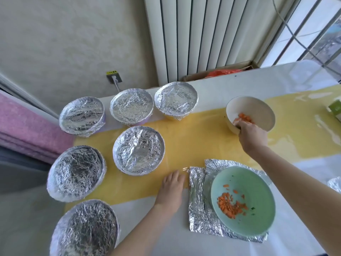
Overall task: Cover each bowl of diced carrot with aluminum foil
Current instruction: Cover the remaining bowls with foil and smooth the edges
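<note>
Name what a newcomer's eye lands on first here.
Six foil-covered bowls crowd the left. Near right, an uncovered green bowl of carrot sits on a foil sheet. Farther back, the right hand grips a white bowl; the left hand rests flat beside the sheet.

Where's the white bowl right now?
Head view, right side: the white bowl is on the yellow mat, its near rim gripped by the right hand, beyond the green bowl.
</note>
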`<state>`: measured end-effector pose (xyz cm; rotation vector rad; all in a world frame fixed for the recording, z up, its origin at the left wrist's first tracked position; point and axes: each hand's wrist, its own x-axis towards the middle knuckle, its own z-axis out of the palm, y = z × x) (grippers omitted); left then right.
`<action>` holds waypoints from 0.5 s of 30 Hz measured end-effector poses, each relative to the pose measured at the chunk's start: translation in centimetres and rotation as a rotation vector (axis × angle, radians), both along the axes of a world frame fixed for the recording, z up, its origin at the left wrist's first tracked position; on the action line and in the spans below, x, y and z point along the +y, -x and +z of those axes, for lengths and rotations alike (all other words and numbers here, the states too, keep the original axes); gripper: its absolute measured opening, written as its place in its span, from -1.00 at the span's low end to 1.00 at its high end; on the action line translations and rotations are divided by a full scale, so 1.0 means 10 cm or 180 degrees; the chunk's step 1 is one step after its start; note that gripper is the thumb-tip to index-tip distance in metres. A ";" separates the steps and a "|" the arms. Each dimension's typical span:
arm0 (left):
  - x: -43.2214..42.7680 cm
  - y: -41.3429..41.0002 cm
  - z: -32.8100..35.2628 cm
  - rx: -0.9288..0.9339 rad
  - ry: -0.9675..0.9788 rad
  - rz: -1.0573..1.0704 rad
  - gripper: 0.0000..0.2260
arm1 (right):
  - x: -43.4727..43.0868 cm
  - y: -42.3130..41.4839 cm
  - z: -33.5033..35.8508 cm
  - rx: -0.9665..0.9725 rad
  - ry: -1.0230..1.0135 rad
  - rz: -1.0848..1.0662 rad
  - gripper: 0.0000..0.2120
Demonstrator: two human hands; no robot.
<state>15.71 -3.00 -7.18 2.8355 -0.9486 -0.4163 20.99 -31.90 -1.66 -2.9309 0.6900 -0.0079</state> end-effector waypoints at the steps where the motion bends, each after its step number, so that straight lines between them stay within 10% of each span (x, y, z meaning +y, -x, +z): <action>1: 0.05 0.04 -0.05 -0.0033 -0.0069 0.0055 -0.40 | 0.02 0.02 0.02 -0.0071 -0.0005 0.0057 -0.66; 15: 0.60 0.43 -0.11 0.0258 -0.0182 0.0583 -0.46 | 0.85 0.70 0.35 -0.1554 -0.0252 0.1401 -0.80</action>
